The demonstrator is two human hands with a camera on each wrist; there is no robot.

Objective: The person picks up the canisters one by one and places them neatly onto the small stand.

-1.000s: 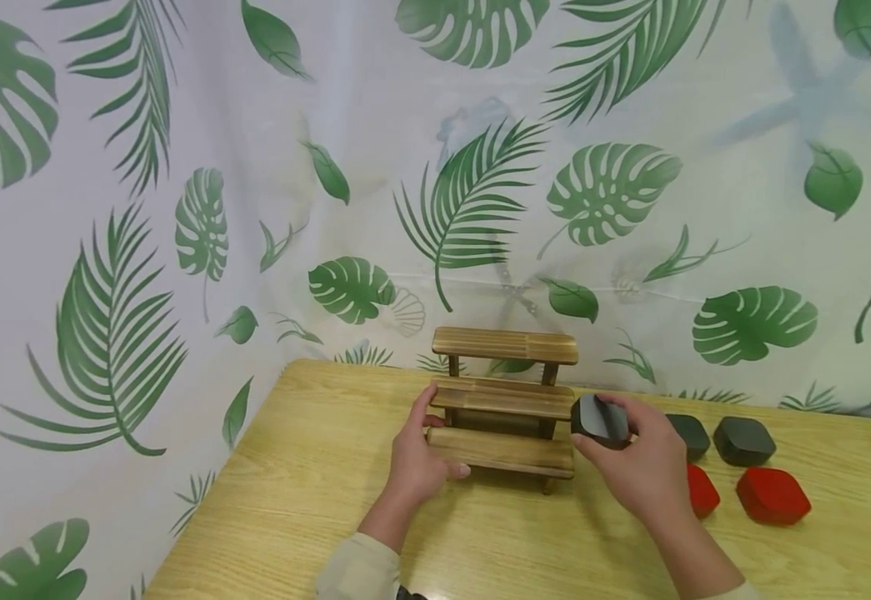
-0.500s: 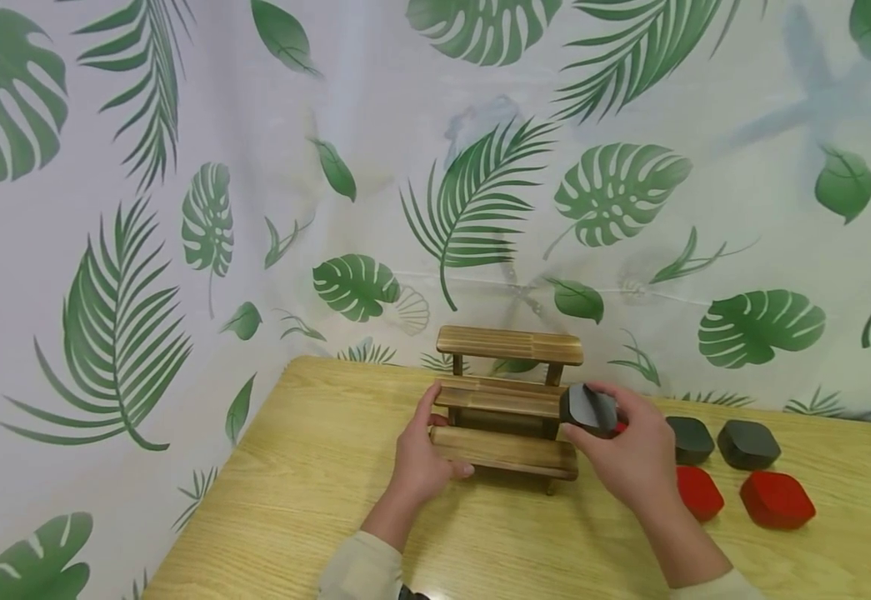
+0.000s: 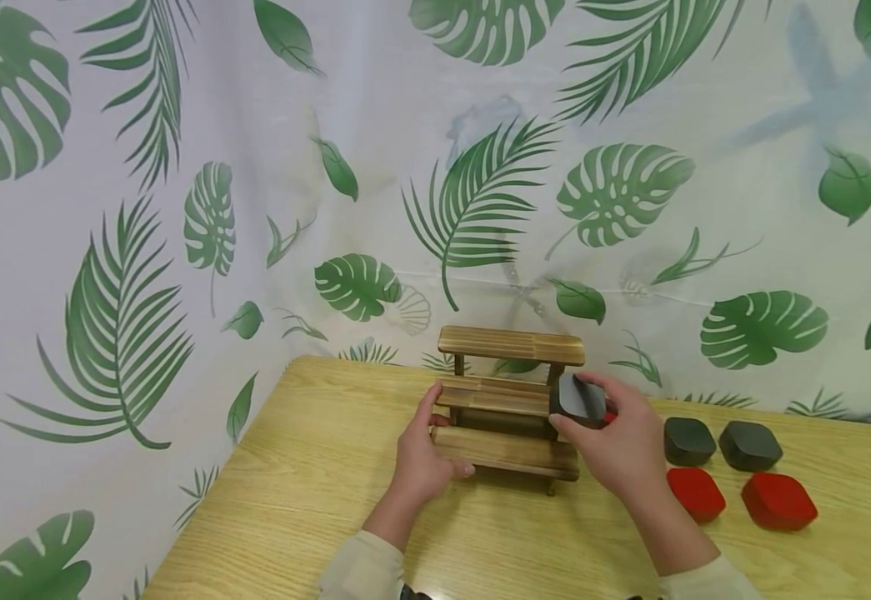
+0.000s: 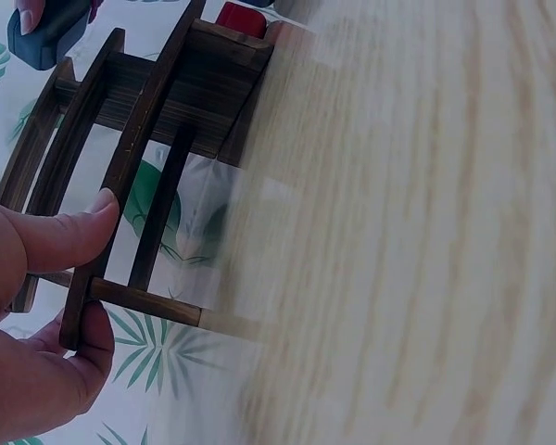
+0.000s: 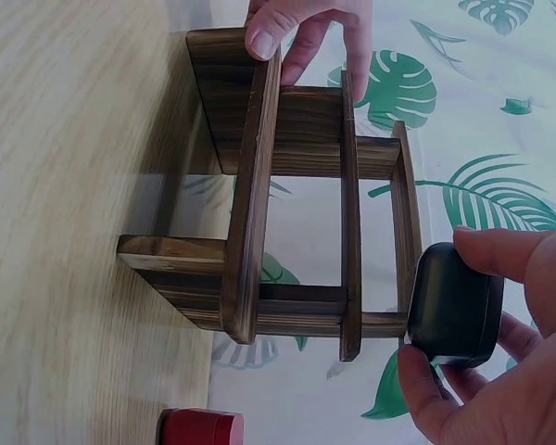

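Note:
A three-tier wooden shelf (image 3: 506, 448) stands on the table near the patterned backdrop. My left hand (image 3: 422, 460) grips its left end; in the left wrist view the thumb lies on one board (image 4: 134, 139) and the fingers curl beneath it. My right hand (image 3: 626, 446) pinches a small black rounded-square box (image 3: 580, 400) between thumb and fingers. That box is in the air at the shelf's right end, in front of the middle tier in the head view. From the right wrist view the black box (image 5: 454, 304) appears beside the top tier's end; contact cannot be told.
Two black boxes (image 3: 688, 441) (image 3: 750, 445) and two red boxes (image 3: 696, 494) (image 3: 779, 501) sit on the table (image 3: 315, 500) at the right. Another red piece (image 3: 611, 417) shows partly behind my right hand. A leaf-print cloth (image 3: 375, 208) hangs behind and to the left.
My right hand has carried the black box left and slightly up, closer to the shelf. My left hand keeps its grip on the shelf. The view has shifted slightly.

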